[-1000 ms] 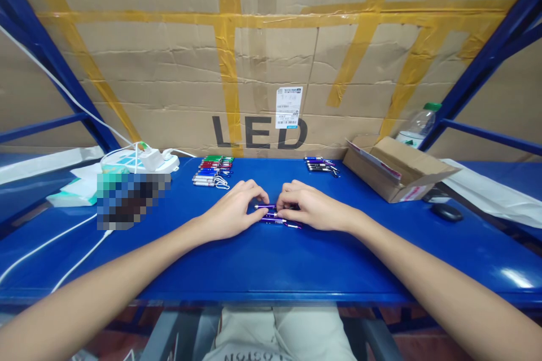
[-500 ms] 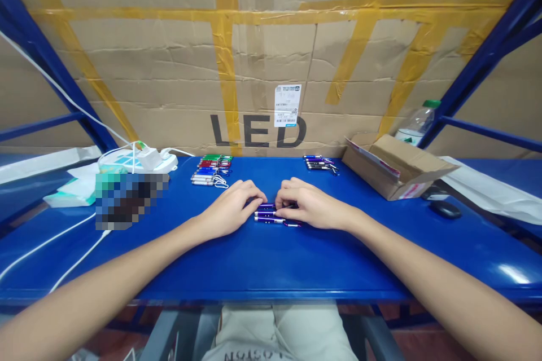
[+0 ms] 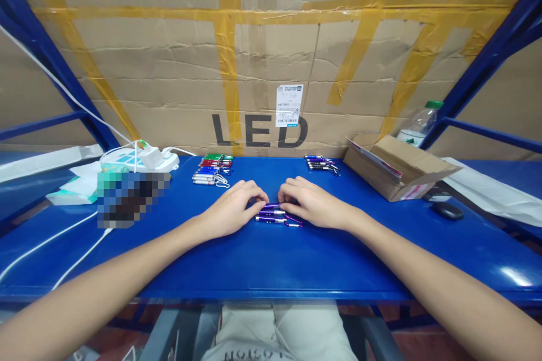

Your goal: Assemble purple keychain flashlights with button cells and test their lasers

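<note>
A small bunch of purple keychain flashlights (image 3: 273, 215) lies side by side on the blue table (image 3: 271, 259), straight ahead of me. My left hand (image 3: 234, 210) rests on the table with curled fingers, its fingertips pinching the bunch's left ends. From the other side, my right hand (image 3: 315, 204) is also curled, and its fingertips press on the right ends, where thin key clips stick out. The upper flashlights are partly hidden under my fingers.
Several flashlights in green, red, blue and silver (image 3: 213, 170) lie in a row at the back left, a smaller group (image 3: 320, 164) at the back. An open cardboard box (image 3: 398, 169), a bottle (image 3: 419, 122), a mouse (image 3: 447, 211), a power strip (image 3: 148, 161) with white cables.
My right hand has drawn back a little, so more of the purple flashlights shows between my hands. Both hands stay at the bunch.
</note>
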`<act>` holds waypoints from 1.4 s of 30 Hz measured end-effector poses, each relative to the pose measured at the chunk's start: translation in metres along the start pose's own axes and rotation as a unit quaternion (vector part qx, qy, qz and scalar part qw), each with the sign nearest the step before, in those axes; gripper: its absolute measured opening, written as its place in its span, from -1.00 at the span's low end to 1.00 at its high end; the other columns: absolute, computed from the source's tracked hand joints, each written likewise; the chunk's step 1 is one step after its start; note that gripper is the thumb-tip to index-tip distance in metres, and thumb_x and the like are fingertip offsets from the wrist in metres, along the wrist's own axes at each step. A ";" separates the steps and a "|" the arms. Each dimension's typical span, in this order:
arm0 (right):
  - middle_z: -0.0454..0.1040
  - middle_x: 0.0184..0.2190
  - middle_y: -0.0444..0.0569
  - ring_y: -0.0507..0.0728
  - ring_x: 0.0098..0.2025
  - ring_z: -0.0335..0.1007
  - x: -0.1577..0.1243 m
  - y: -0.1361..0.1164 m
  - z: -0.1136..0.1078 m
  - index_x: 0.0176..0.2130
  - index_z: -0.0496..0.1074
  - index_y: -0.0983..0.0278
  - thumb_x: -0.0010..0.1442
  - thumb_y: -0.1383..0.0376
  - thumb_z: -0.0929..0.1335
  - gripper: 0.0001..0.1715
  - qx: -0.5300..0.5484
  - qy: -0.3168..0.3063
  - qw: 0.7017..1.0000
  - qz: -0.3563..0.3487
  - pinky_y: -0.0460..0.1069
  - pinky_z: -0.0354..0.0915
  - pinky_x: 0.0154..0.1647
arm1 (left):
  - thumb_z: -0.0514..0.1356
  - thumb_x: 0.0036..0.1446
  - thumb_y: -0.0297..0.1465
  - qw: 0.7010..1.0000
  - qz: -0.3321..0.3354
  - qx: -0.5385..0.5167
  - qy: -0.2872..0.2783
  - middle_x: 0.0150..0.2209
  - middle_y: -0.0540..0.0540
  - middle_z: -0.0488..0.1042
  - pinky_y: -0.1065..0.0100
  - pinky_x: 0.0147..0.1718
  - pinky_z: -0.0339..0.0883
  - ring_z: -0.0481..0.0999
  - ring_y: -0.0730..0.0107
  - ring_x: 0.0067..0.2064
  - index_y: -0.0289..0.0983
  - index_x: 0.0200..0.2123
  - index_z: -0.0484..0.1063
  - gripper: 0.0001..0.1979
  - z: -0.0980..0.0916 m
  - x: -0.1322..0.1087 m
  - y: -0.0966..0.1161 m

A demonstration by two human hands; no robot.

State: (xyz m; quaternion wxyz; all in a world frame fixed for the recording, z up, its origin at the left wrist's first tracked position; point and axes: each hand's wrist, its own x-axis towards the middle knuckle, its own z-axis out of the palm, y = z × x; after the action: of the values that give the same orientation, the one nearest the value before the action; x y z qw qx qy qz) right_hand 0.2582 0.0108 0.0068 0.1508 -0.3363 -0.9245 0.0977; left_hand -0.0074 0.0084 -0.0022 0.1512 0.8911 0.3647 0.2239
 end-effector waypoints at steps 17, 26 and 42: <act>0.49 -0.17 0.00 0.22 -0.11 0.32 -0.001 0.002 0.001 -0.15 0.41 0.22 0.54 0.25 0.31 -0.84 0.009 -0.002 1.000 0.005 0.09 0.23 -0.02 | 0.18 0.48 -0.31 1.000 -0.001 0.005 0.011 -0.09 -0.10 0.57 0.15 0.03 0.36 0.49 0.15 -0.04 -0.18 -0.05 0.59 -0.82 0.000 -0.001 0.001; 0.49 -0.18 0.00 0.22 -0.13 0.32 0.000 0.002 0.001 -0.15 0.42 0.21 0.54 0.24 0.30 -0.83 0.013 0.000 1.000 -0.002 0.10 0.24 -0.03 | 0.18 0.48 -0.31 1.000 -0.004 0.007 0.006 -0.08 -0.11 0.57 0.14 0.03 0.37 0.49 0.15 -0.03 -0.19 -0.05 0.58 -0.82 0.000 -0.001 0.002; 0.51 -0.17 -0.01 0.23 -0.09 0.33 0.001 -0.005 -0.002 -0.18 0.40 0.20 0.53 0.15 0.35 -0.78 0.041 -0.006 0.999 0.010 0.09 0.25 -0.03 | 0.22 0.43 -0.32 1.000 -0.007 0.002 0.009 -0.11 -0.11 0.57 0.12 0.03 0.39 0.50 0.13 -0.02 -0.19 -0.09 0.58 -0.86 0.000 -0.001 0.002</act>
State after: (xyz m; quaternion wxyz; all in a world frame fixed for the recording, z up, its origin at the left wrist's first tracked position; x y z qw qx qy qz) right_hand 0.2552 0.0073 0.0098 0.1583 -0.3387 -0.9171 0.1386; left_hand -0.0065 0.0060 -0.0017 0.1477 0.8868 0.3726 0.2303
